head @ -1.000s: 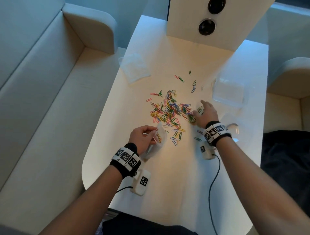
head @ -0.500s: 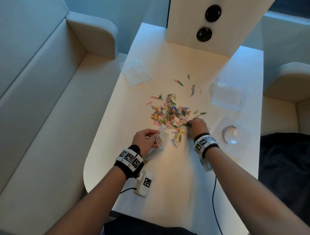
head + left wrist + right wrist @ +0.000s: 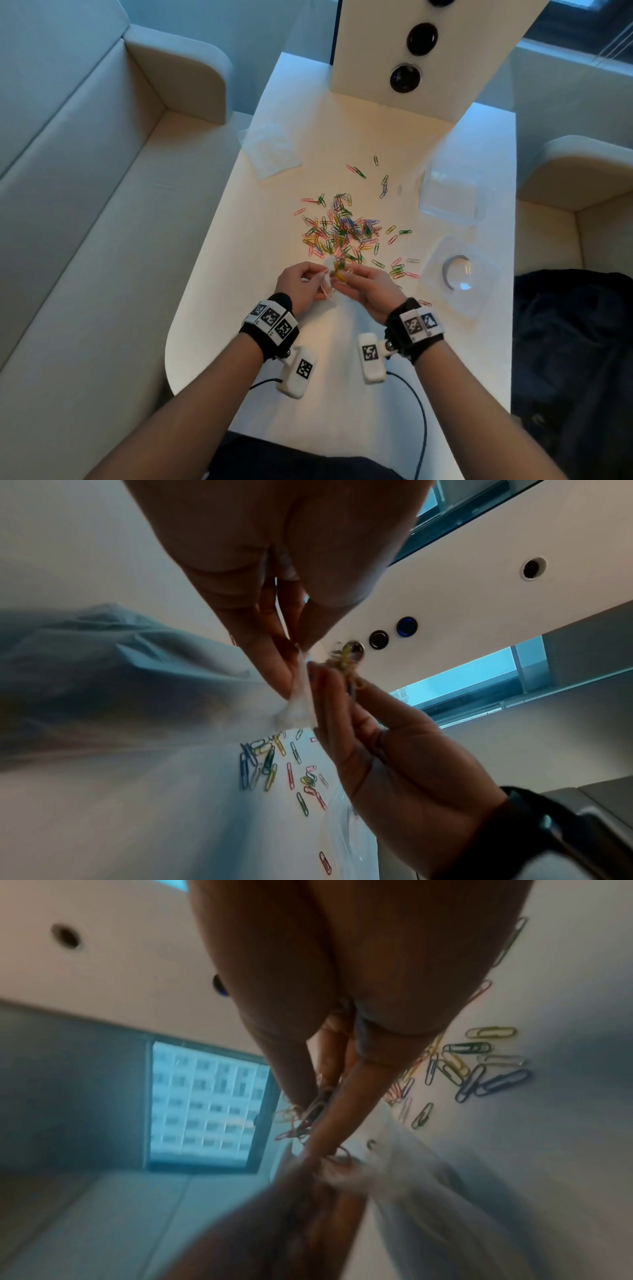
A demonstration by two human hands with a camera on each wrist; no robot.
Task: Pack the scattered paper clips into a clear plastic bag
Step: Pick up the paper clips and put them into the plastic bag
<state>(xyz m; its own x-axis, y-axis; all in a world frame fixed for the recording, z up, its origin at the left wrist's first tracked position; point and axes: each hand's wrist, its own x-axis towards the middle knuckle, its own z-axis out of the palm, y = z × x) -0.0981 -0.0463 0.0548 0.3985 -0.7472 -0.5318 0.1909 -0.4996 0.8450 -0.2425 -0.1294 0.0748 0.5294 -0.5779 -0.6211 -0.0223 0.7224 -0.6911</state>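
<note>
Coloured paper clips (image 3: 342, 229) lie scattered in a heap on the white table (image 3: 342, 394); some of them show as paper clips (image 3: 270, 767) and paper clips (image 3: 479, 1064) in the wrist views. My left hand (image 3: 301, 282) pinches the edge of a small clear plastic bag (image 3: 328, 274), seen as the bag (image 3: 301, 696) between thumb and fingers. My right hand (image 3: 363, 286) holds a small bunch of clips (image 3: 339, 269) right at the bag's mouth; the bunch (image 3: 304, 1121) sits between its fingertips. Both hands meet just in front of the heap.
A stack of clear bags (image 3: 270, 150) lies at the table's far left. A clear plastic box (image 3: 450, 197) and its lid (image 3: 459, 270) rest at the right. A white panel with round sockets (image 3: 411, 58) stands at the far end. Sofas flank the table.
My right hand picked up a bunch of clips from the heap and drew back to the left, to the bag. My left hand lifted the bag slightly toward it.
</note>
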